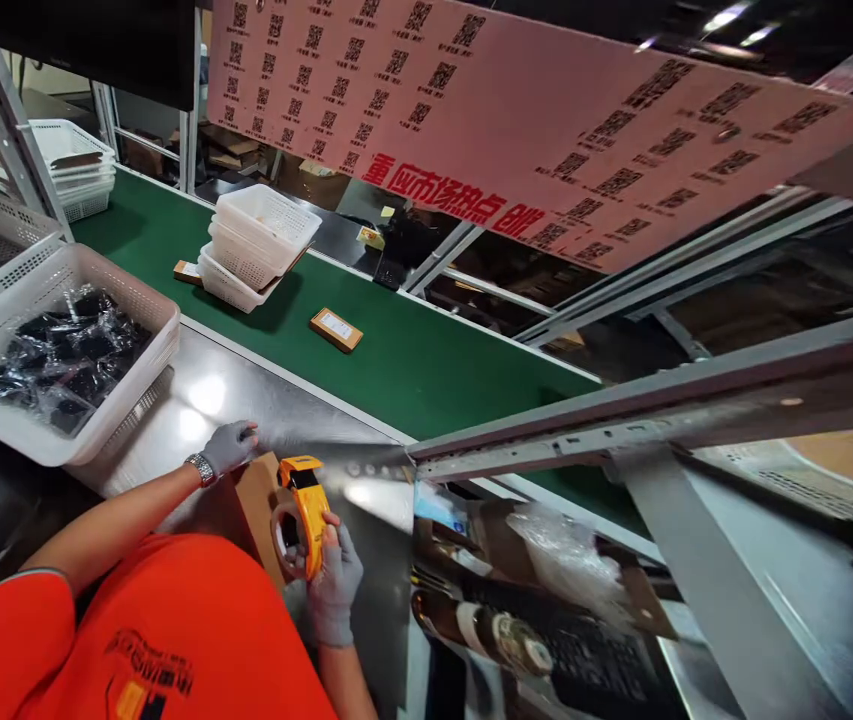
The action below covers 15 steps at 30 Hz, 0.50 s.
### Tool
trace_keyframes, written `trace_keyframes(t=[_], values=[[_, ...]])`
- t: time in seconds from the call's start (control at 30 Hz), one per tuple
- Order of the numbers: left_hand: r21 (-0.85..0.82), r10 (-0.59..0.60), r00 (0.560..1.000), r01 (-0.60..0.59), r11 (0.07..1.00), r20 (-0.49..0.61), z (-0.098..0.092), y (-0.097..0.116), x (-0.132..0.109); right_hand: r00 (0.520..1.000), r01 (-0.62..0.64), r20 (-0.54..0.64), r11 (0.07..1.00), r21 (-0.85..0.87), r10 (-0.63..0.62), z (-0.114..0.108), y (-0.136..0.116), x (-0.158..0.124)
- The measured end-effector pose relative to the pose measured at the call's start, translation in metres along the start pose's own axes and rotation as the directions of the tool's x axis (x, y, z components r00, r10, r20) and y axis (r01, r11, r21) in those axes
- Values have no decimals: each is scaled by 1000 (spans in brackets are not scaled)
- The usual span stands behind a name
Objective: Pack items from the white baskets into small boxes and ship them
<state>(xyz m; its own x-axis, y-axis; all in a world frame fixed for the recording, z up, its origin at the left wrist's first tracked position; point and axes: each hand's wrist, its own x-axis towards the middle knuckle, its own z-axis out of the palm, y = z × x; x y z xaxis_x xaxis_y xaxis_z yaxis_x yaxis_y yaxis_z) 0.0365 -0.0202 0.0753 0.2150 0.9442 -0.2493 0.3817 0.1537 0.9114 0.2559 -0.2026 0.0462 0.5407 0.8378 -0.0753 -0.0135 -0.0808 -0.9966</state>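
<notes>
My right hand, in a grey glove, is closed around a yellow tape dispenser. A roll of tape sits in the dispenser, over the face of a brown cardboard box. At the box's far left edge is my left hand, also gloved, with a metal watch at the wrist. Its fingers are partly curled against the box, and the bare fingertips point right. My body hides the lower part of the box. Under it lies a shiny metal worktop.
Left stands a white basket of dark items in clear plastic. Beyond the worktop runs a green conveyor belt with stacked white baskets and a small flat box. A metal frame and a pink code board reach across.
</notes>
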Motion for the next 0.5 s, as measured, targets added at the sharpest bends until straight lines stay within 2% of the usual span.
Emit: trace_keyframes(t=[0.03, 0.1, 0.13, 0.2, 0.27, 0.3, 0.4, 0.5], values=[[-10, -4, 999, 3, 1000, -32, 2, 5, -3, 1000, 6, -17, 1000, -6, -6, 0, 2, 0], [-68, -59, 998, 61, 996, 23, 8, 12, -11, 999, 19, -46, 1000, -8, -19, -1, 7, 0], [-109, -108, 989, 119, 987, 101, 13, 15, -15, 999, 24, -44, 1000, -7, -24, -2, 10, 0], [-196, -200, 937, 261, 945, 285, 22, 20, -23, 1000, 17, -7, 1000, -11, -17, -4, 15, 0], [-269, -239, 886, 361, 893, 397, 29, 22, -27, 999, 8, 47, 1000, -30, -7, -6, 19, 0], [-297, -237, 886, 369, 880, 399, 30, 23, -29, 997, 9, 74, 999, -42, -6, -8, 21, 0], [-340, -214, 922, 323, 883, 321, 29, 23, -30, 989, 25, 146, 997, -79, -13, -10, 21, 1], [-292, -194, 933, 285, 913, 305, 28, 22, -29, 982, 43, 190, 994, -100, -24, -7, 12, 3]])
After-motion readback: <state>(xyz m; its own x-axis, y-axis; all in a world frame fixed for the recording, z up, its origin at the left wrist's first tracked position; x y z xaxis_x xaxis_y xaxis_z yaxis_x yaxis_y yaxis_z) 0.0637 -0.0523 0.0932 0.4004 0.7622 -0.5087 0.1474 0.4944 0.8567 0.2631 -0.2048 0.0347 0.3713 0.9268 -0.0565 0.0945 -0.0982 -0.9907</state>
